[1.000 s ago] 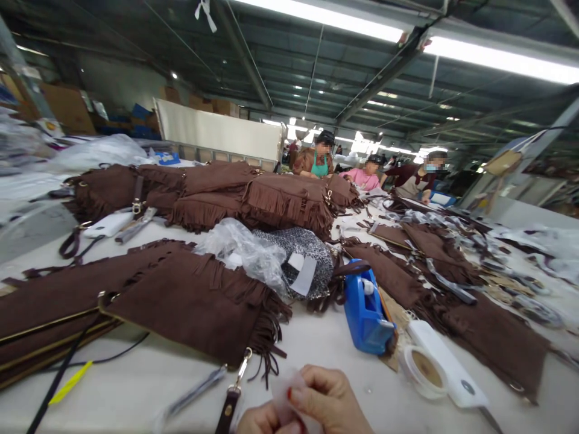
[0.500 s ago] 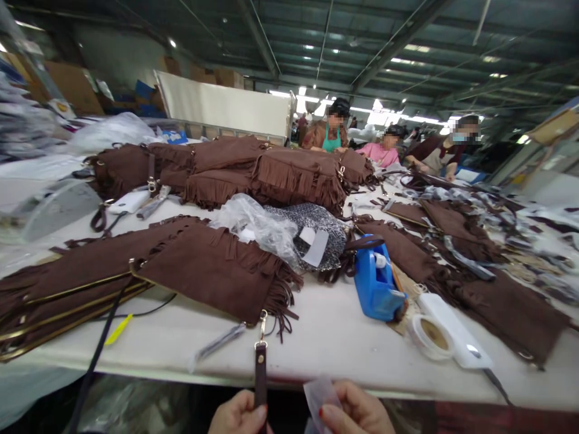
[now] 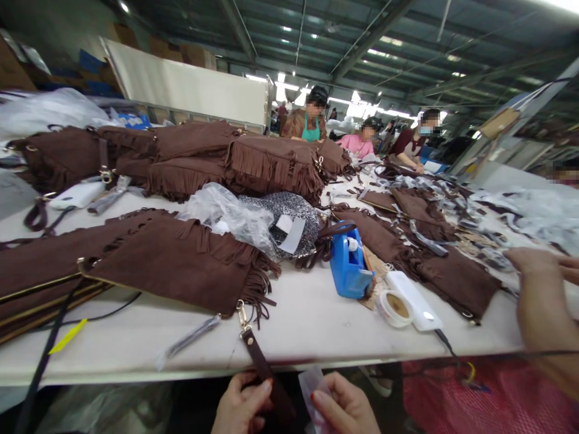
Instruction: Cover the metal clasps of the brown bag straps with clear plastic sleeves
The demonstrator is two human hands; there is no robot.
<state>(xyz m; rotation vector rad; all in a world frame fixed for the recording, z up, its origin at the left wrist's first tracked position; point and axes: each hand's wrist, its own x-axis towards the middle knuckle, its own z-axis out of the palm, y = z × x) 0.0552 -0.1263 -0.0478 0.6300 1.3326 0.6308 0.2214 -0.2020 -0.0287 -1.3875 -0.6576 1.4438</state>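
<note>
My left hand (image 3: 239, 405) pinches a dark brown wrist strap (image 3: 259, 357) below the table's front edge. The strap runs up to a gold clasp (image 3: 242, 313) at the corner of a brown fringed pouch (image 3: 176, 265) lying flat on the table. In my right hand (image 3: 346, 402), between thumb and fingers, is a small translucent plastic piece (image 3: 311, 386). My two hands are apart, with the plastic close to the strap's lower part. Left of the clasp lies a thin plastic-wrapped strip (image 3: 192, 336).
A blue tape dispenser (image 3: 348, 265), a tape roll (image 3: 394, 308) and a white device (image 3: 414, 301) stand to the right. Brown fringed bags (image 3: 271, 160) are piled behind. Another person's arm (image 3: 543, 307) reaches over the table's right side. Several co-workers (image 3: 312, 114) are farther back.
The view has swung to the right, and another person's arm now shows at the right edge. The strap, upright before, now slants down to the right. Both hands keep their hold.
</note>
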